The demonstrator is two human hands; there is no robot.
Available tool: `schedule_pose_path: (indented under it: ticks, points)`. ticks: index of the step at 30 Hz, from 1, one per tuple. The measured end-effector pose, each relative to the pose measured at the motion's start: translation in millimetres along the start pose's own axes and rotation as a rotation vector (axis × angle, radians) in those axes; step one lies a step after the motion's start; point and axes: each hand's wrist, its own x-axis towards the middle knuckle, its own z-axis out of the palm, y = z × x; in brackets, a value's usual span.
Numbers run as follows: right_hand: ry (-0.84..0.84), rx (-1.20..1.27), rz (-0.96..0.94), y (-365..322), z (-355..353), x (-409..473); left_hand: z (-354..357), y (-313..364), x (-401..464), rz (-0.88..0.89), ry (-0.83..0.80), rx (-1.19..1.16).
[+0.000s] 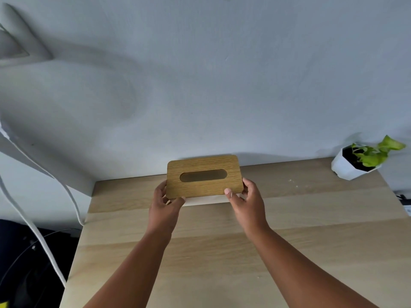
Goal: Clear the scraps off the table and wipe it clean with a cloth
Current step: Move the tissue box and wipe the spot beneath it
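Observation:
A tissue box (203, 177) with a brown wooden lid and an oval slot stands at the back of the light wooden table (222, 252), near the wall. My left hand (165, 202) grips the lid's near-left corner, thumb on top. My right hand (245, 200) grips the near-right corner the same way. The box's white base shows just under the lid between my hands. A few pale crumbs (293, 183) lie on the table to the right of the box. No cloth is in view.
A white faceted pot with a green plant (360, 162) stands at the table's back right corner. White cables (40, 238) hang off the left side, above dark things on the floor. A grey wall rises right behind the table.

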Motion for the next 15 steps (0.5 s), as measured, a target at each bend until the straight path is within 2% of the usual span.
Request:
schedule_pose_path:
  ticks: [15]
  points:
    - [-0.014,-0.028,-0.010,-4.5,8.5,4.5,-5.3,-6.8,16.3,0.016,0.014,0.023]
